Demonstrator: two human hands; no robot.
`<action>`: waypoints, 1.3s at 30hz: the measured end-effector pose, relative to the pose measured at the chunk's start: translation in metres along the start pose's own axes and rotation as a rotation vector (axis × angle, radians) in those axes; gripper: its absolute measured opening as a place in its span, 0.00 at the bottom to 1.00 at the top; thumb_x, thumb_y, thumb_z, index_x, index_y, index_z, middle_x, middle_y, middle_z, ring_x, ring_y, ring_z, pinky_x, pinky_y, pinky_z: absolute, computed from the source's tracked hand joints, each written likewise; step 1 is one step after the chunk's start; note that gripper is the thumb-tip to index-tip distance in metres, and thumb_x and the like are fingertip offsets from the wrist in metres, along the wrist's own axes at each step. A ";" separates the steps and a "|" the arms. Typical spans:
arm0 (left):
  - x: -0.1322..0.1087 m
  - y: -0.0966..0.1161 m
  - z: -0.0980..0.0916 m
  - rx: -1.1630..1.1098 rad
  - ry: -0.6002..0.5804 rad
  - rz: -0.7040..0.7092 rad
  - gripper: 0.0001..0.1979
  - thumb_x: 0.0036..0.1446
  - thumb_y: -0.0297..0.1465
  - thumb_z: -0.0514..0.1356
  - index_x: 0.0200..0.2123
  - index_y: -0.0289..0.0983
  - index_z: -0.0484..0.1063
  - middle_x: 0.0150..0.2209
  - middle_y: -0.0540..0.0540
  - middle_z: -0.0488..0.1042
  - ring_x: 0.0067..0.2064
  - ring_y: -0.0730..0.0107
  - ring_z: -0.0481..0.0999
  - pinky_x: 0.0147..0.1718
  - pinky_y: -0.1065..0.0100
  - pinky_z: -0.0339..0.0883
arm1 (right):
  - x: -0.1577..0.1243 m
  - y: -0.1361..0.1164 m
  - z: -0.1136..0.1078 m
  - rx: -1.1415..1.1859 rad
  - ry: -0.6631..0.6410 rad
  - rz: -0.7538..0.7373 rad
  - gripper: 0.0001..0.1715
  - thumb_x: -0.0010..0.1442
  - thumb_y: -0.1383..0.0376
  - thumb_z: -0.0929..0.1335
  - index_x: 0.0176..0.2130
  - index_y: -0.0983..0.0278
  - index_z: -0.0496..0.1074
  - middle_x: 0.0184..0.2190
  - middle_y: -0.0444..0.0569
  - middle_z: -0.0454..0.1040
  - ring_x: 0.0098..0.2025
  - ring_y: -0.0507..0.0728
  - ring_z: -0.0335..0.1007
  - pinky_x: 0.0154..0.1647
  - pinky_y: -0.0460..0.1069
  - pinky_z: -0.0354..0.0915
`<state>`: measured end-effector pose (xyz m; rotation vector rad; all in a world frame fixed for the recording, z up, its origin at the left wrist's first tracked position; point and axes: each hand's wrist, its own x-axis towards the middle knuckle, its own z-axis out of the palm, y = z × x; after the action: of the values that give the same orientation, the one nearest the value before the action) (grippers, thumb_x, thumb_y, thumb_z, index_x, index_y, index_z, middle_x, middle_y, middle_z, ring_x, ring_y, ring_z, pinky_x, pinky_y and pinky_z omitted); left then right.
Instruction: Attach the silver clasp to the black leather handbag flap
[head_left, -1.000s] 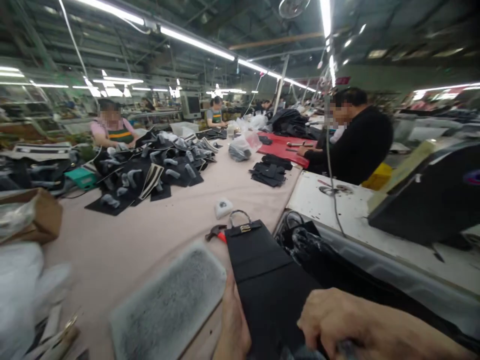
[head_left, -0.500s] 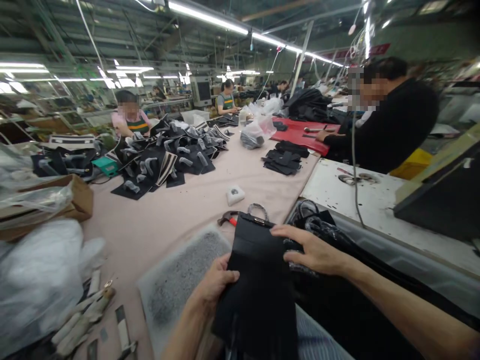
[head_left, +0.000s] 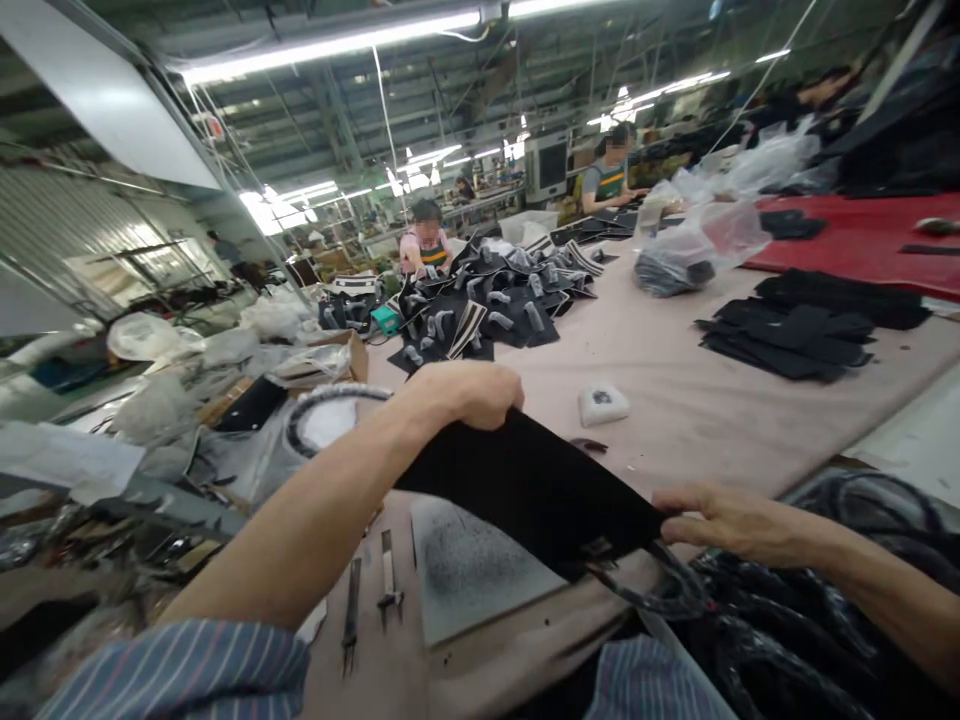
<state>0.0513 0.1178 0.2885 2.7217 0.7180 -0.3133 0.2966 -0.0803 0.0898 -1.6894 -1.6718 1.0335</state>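
My left hand (head_left: 466, 392) is closed on the upper edge of a black bag panel (head_left: 532, 487) and holds it up above the table. My right hand (head_left: 724, 520) pinches the panel's lower right corner, where a dark looped handle (head_left: 660, 590) hangs down. Under the panel lies a grey foam pad (head_left: 469, 565) on the pink table (head_left: 675, 400). A small white block (head_left: 602, 404) sits just beyond the panel.
Metal hand tools (head_left: 386, 580) lie left of the pad. Piles of black bag parts (head_left: 480, 310) and folded black pieces (head_left: 802, 325) cover the table further off. Plastic bags and a cardboard box (head_left: 330, 355) crowd the left. Two seated workers (head_left: 424, 240) sit at the far end.
The view has swung left. My left hand has lifted the black panel off the table and carried it leftward, while my right hand has shifted from its top edge to its lower corner.
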 end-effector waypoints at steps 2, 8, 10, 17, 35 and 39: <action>0.017 -0.010 -0.020 0.218 0.041 -0.106 0.13 0.44 0.14 0.58 0.31 0.29 0.79 0.35 0.43 0.79 0.48 0.54 0.77 0.54 0.56 0.63 | 0.007 0.005 0.030 0.175 -0.077 0.030 0.20 0.59 0.49 0.66 0.27 0.61 0.70 0.26 0.47 0.74 0.30 0.57 0.70 0.34 0.51 0.66; 0.058 -0.044 -0.006 0.737 0.069 -0.102 0.11 0.55 0.18 0.58 0.37 0.30 0.79 0.40 0.36 0.80 0.48 0.54 0.78 0.57 0.51 0.62 | 0.054 -0.003 0.114 0.051 0.335 0.189 0.19 0.63 0.49 0.59 0.31 0.60 0.63 0.27 0.47 0.72 0.31 0.57 0.69 0.35 0.51 0.63; 0.067 -0.056 0.018 0.817 0.134 0.013 0.13 0.60 0.19 0.55 0.40 0.32 0.79 0.43 0.37 0.79 0.51 0.53 0.76 0.62 0.45 0.55 | 0.070 -0.005 0.122 -0.200 0.468 0.156 0.17 0.64 0.51 0.62 0.38 0.62 0.67 0.37 0.53 0.75 0.41 0.60 0.72 0.42 0.52 0.63; 0.060 -0.080 0.136 0.444 0.371 -0.013 0.20 0.60 0.22 0.57 0.55 0.34 0.70 0.55 0.36 0.71 0.59 0.51 0.69 0.58 0.49 0.64 | 0.087 0.012 0.121 -0.477 0.278 0.242 0.16 0.63 0.67 0.62 0.50 0.67 0.68 0.44 0.59 0.76 0.46 0.63 0.75 0.44 0.52 0.62; -0.105 -0.037 0.369 -0.250 0.781 -0.457 0.21 0.62 0.23 0.57 0.59 0.36 0.70 0.64 0.36 0.67 0.67 0.53 0.64 0.66 0.47 0.62 | 0.021 0.003 0.208 -0.519 0.167 0.188 0.35 0.64 0.64 0.60 0.68 0.62 0.62 0.29 0.52 0.81 0.30 0.66 0.79 0.30 0.55 0.69; -0.125 -0.040 0.374 -0.255 0.867 -0.460 0.17 0.63 0.22 0.55 0.54 0.37 0.73 0.57 0.39 0.74 0.61 0.58 0.71 0.62 0.54 0.67 | 0.028 0.016 0.203 -0.543 0.152 0.140 0.34 0.64 0.63 0.59 0.67 0.62 0.64 0.24 0.50 0.79 0.28 0.66 0.78 0.29 0.55 0.68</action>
<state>-0.1240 -0.0344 -0.0321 2.3387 1.4740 0.8611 0.1379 -0.0810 -0.0404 -2.1880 -1.8610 0.5085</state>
